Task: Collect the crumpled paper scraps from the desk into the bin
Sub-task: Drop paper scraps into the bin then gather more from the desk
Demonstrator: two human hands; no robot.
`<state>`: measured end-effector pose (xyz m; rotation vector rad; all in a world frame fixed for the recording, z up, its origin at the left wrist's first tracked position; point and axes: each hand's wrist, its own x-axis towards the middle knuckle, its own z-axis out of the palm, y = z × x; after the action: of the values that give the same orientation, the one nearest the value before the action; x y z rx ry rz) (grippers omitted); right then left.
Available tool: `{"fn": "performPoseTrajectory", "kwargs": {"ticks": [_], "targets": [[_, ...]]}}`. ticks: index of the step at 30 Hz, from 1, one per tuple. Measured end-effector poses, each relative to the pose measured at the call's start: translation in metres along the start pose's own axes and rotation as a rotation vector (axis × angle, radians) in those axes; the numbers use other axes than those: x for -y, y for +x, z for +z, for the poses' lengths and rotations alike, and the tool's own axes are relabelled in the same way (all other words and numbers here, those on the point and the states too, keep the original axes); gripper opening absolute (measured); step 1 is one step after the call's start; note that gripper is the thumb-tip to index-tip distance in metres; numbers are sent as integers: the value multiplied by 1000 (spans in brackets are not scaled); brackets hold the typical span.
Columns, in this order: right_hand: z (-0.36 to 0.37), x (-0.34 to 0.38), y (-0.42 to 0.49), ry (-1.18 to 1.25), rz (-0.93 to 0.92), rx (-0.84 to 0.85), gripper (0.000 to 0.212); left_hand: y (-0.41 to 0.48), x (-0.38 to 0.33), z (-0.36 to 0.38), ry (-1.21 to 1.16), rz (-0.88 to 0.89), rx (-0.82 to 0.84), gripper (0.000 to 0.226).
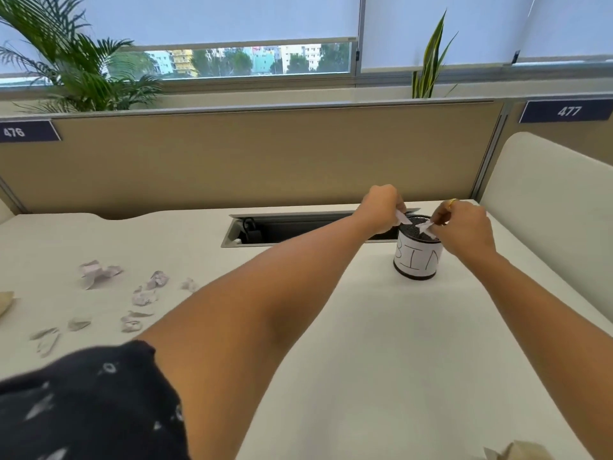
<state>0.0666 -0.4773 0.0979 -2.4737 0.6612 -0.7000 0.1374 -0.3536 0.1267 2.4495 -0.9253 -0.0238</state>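
Note:
A small black mesh bin (417,260) with a white label reading BIN stands on the white desk (331,327), right of centre. Both hands hover over its mouth. My left hand (381,207) pinches a white paper scrap (403,218) above the bin's left rim. My right hand (464,227) pinches another white scrap (424,226) above the opening. Several crumpled paper scraps (146,295) lie scattered on the left part of the desk, the largest (96,272) farthest back.
An open cable tray slot (282,227) runs along the desk's back, left of the bin. A beige partition (265,154) closes the back and a white side panel (547,210) the right. Brownish paper (517,453) lies at the bottom right edge and another piece (5,303) at far left.

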Motion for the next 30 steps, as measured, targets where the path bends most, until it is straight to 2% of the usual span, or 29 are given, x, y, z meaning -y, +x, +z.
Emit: {"fn": "performPoseTrajectory", "kwargs": {"ticks": [6,13,21,26,30], "targets": [[11,-12,31,64,65,-32,12,35,-7,15,-31,-33,66,34],[20,-16,40,83,47,-88,16,41,-9,23,-132,4,104,45],[35,0,4,181,-75,-141,12,-18,32,38,-388,-83,-162,30],[63,26,-30,246,-221,-10,10,-101,107,59,-249,-286,-295,23],[101,48,-55,234,-263,200,16,-158,170,46,25,-322,-326,25]]}}
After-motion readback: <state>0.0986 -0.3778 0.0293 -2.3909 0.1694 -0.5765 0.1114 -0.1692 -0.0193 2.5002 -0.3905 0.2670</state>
